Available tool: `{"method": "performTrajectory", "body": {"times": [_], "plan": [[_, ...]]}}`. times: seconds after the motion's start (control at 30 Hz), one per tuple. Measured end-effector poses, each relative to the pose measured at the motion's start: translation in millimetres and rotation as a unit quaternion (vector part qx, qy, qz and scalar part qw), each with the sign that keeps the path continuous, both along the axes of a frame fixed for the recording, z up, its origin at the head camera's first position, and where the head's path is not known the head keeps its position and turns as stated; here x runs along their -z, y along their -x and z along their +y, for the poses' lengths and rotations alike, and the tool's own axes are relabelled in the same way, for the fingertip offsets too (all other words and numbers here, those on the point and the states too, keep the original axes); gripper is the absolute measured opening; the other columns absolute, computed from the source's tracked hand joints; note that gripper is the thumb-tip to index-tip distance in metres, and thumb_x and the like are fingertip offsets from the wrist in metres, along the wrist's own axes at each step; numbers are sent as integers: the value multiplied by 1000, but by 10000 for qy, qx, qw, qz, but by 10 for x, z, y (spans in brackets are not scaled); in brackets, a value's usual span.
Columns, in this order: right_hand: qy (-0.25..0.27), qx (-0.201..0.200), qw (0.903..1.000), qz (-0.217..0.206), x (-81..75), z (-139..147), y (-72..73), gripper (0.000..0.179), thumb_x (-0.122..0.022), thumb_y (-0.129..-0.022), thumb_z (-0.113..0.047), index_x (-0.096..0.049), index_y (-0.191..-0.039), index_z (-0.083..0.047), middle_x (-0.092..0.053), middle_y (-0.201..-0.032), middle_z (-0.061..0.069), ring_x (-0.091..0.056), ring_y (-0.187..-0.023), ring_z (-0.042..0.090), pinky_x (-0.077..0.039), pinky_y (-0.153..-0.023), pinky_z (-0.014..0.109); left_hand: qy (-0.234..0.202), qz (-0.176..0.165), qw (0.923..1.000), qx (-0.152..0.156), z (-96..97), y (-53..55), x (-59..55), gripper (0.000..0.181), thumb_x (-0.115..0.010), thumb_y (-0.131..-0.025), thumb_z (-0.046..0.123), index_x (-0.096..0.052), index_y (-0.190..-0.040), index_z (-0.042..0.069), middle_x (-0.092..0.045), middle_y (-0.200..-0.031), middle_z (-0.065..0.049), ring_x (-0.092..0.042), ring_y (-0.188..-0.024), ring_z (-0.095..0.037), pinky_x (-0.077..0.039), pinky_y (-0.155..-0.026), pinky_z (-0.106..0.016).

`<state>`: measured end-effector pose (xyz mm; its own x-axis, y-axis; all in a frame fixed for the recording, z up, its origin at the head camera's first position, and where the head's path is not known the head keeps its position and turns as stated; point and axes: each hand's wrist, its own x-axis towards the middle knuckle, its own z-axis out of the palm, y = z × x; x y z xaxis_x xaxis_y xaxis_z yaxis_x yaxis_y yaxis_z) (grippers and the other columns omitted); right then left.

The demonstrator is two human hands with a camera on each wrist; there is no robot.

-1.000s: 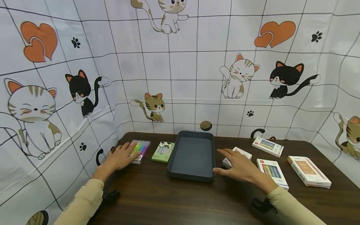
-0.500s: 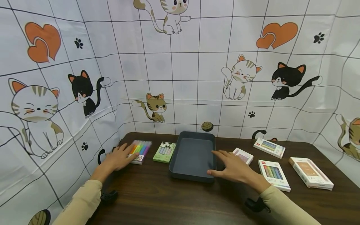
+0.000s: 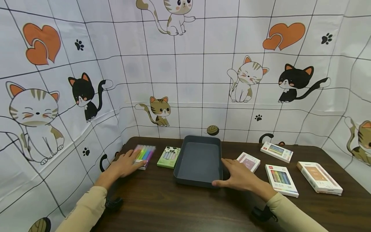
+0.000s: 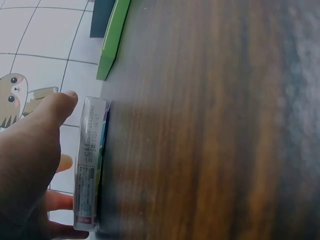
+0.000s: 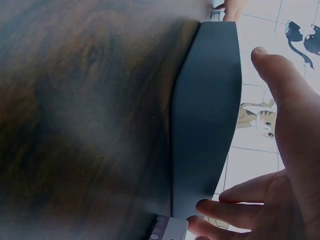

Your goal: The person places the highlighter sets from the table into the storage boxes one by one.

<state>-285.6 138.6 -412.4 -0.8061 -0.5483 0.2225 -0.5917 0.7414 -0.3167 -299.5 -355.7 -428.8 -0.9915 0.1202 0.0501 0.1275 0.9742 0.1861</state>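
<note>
A clear pack of coloured markers (image 3: 147, 152) lies at the left of the table. My left hand (image 3: 123, 166) is over its left side, fingers loosely spread. In the left wrist view, the fingertips are beside the pack (image 4: 90, 165) and the thumb stands apart from it; contact is hard to tell. A dark grey rectangular tray (image 3: 198, 161) sits mid-table. At its right side is my right hand (image 3: 240, 175), fingers and thumb spread near the rim. In the right wrist view, the thumb (image 5: 280, 75) stays clear of the tray wall (image 5: 205, 115).
A green box (image 3: 169, 157) lies between the markers and the tray. To the right are a small white-and-mauve box (image 3: 248, 161), two white boxes with coloured sticks pictured, and a thicker white-and-orange box (image 3: 319, 178). A cat-print sheet (image 3: 188, 71) hangs behind the dark wooden table (image 3: 179, 209).
My right hand has moved left from over the white-and-mauve box to the tray's right edge, uncovering that box. The left hand has barely moved.
</note>
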Motion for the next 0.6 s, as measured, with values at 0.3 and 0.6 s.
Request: {"method": "performTrajectory", "body": {"times": [0.3,0.6], "plan": [[-186,120,9997,95,34,-1,7,113,-69,-75,-79,-51,-144,8,-57,-137,25,-51,-127,47,-37,-101,67,38,-10,9999,-103,-4,-1,13,97,-43,-94,77,-28,-161,8,-30,-154,-34,-39,-128,-61,-38,-91,-76],[344,-387,9985,-174,97,-22,4,108,-75,-80,-68,-43,-150,8,-54,-141,27,-52,-129,44,-41,-103,59,-17,21,9998,-211,26,12,51,99,-44,-91,80,-31,-160,11,-30,-154,-32,-40,-128,-58,-39,-86,-78]]}}
